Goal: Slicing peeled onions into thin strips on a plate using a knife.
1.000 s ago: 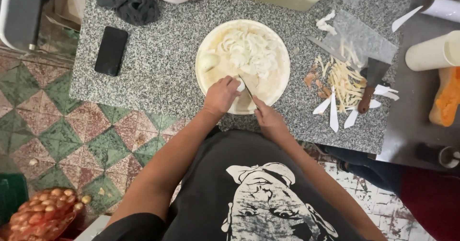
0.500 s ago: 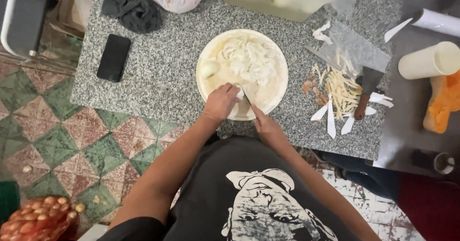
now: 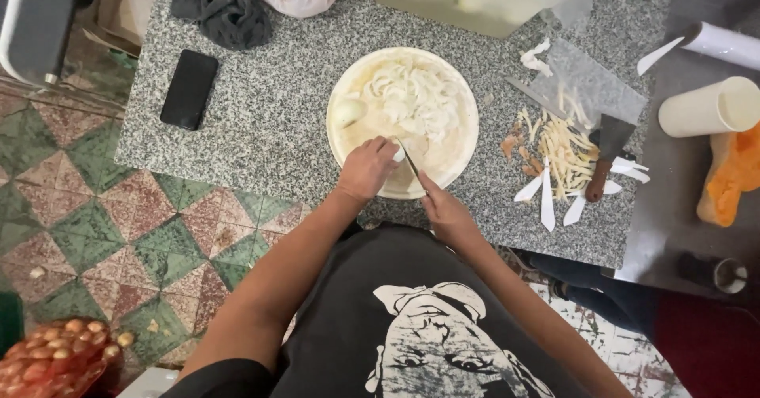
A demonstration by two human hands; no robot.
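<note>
The person stands over the speckled stone worktop point(image 3: 261, 121), slicing onion on a round pale board point(image 3: 467, 140). The left hand point(image 3: 366, 168) is clenched down on a small white piece of onion point(image 3: 398, 154) at the board's near edge, fingers curled over it. The right hand point(image 3: 445, 210) has its grip wrapped around the handle of a knife point(image 3: 410, 160), whose thin blade angles up toward the piece, the tip just beside the left fingers. A heap of finished slices point(image 3: 412, 101) covers the far half of the board, and one peeled half onion point(image 3: 347, 113) waits at its left rim. I'd judge this to be the middle of the cutting step, with the held piece nearly used up. The next cut looks to call for care: the blade is close to the fingertips, so the left fingers want tucking back as the piece shrinks. Off to the right lie peelings point(image 3: 566, 152) and a cleaver point(image 3: 606, 156); a black phone point(image 3: 188, 89) sits to the left.
</note>
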